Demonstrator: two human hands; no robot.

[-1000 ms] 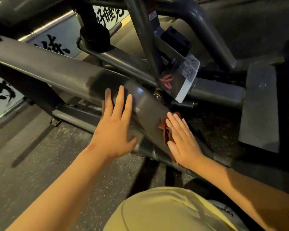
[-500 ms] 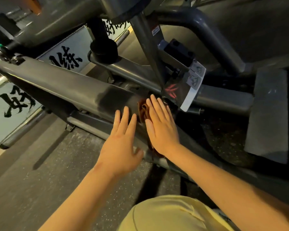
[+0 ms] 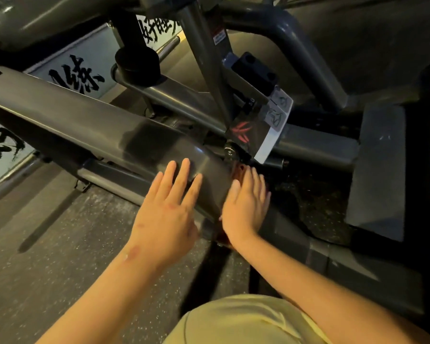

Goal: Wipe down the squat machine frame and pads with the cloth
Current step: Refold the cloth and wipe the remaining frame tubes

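Against the beam (image 3: 85, 125), the limp cloth (image 3: 238, 170) is pressed under the flat, straight-fingered right grip (image 3: 246, 207); the left grip (image 3: 168, 219) is laid flat, empty. Palm-wide pressure is advised.

The bare left forearm (image 3: 97, 281) and right forearm (image 3: 308, 281) reach forward from the near edge. The left hand (image 3: 169, 214) lies palm down, fingers straight and slightly spread, flat on the dark grey metal frame beam (image 3: 85, 125). Just to its right, the right hand (image 3: 246, 207), fingers straight and together, presses a reddish-brown cloth (image 3: 238, 170) against the beam's right side.
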